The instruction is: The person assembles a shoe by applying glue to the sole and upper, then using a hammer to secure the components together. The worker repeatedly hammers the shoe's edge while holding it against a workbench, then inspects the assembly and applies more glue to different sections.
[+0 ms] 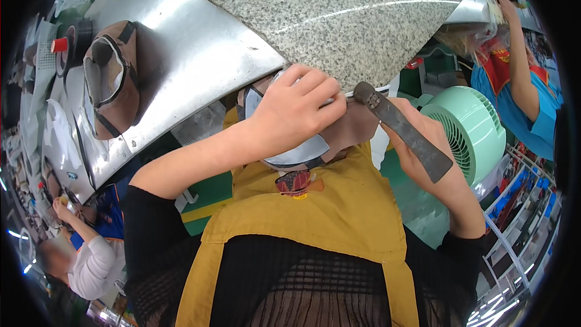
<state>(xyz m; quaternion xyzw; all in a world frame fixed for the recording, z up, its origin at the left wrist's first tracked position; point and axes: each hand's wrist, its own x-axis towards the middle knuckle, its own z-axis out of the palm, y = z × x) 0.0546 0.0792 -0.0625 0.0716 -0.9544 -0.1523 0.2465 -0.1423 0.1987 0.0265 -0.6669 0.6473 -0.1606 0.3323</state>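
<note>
A brown fabric bag (358, 126) with a silvery-grey lining rests at my lap, against the near corner of a speckled granite slab (339, 21). My left hand (305, 104) is closed on the bag's upper edge, its fingers curled and pressed down beside the slab. In my right hand (426, 145) is a hammer (407, 135) with a long dark metal head. One end of that head lies close to the slab's corner, just right of my left fingers. My right hand and the head hide most of the handle. Whatever lies under my left fingertips is hidden.
The slab lies on a shiny metal table (175, 42). Another brown bag (115, 82) stands open at the left, near a black round object with a red knob (59, 45). A pale green fan (469, 133) stands close by my right arm. Co-workers are at far left and right.
</note>
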